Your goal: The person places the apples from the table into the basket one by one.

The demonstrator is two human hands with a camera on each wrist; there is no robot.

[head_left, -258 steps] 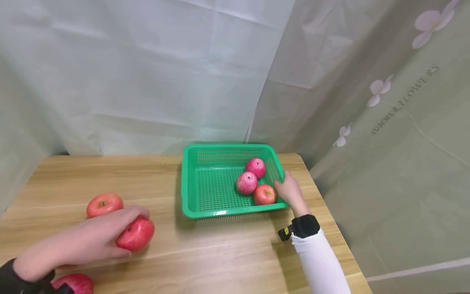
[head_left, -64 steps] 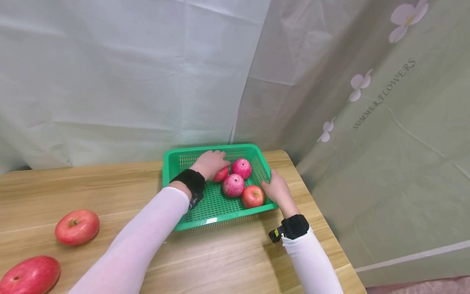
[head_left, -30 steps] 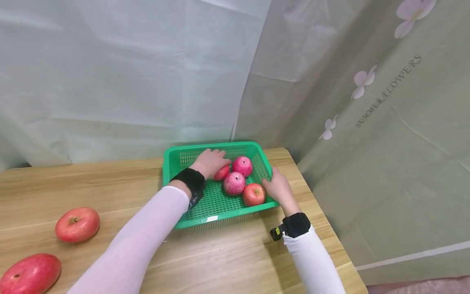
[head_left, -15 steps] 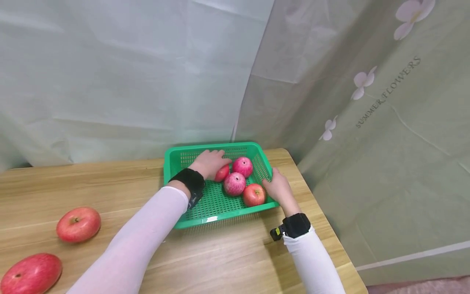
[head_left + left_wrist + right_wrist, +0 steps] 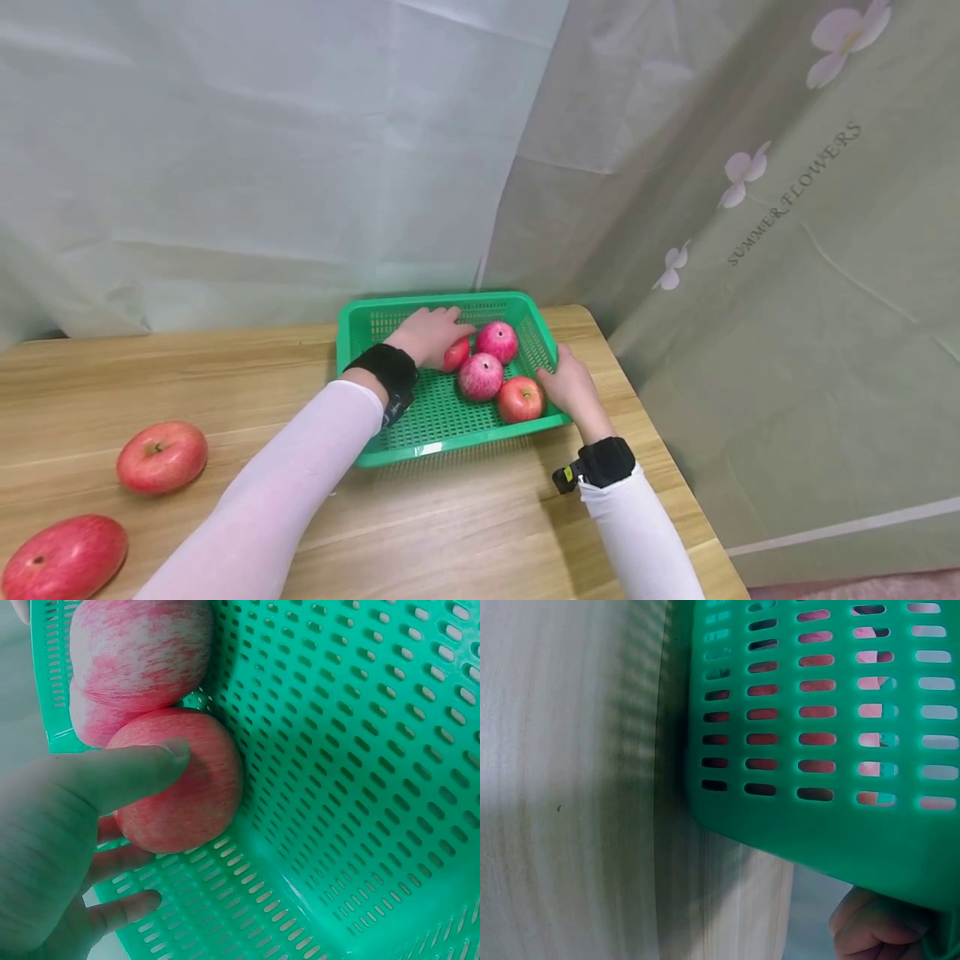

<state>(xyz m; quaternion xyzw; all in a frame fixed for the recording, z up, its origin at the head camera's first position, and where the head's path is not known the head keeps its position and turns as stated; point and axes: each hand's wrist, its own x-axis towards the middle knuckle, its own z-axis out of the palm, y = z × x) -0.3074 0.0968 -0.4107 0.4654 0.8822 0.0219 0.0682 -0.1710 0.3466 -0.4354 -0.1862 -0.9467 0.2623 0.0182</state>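
A green perforated basket (image 5: 442, 447) stands near the table's back edge. Inside it my left hand (image 5: 429, 335) holds a red apple (image 5: 180, 795), thumb on top and fingers along its far side in the left wrist view. That apple touches a speckled pink-red apple (image 5: 481, 377). Another pink-red apple (image 5: 497, 342) lies behind, and an orange-red apple (image 5: 521, 399) sits in the front right corner. My right hand (image 5: 570, 382) grips the basket's right rim; in the right wrist view its curled fingers (image 5: 874, 930) show below the rim.
Two more apples lie on the wooden table (image 5: 420, 533) at the left: an orange-red apple (image 5: 162, 457) and a darker red apple (image 5: 66, 557) near the front. A pale curtain (image 5: 300, 167) hangs directly behind the table, and a printed curtain (image 5: 825, 333) stands along the right.
Since the oldest frame, my left hand has carried an apple from the table's left side into the basket. Over the last second both hands stay almost still. The right hand keeps its grip on the rim.
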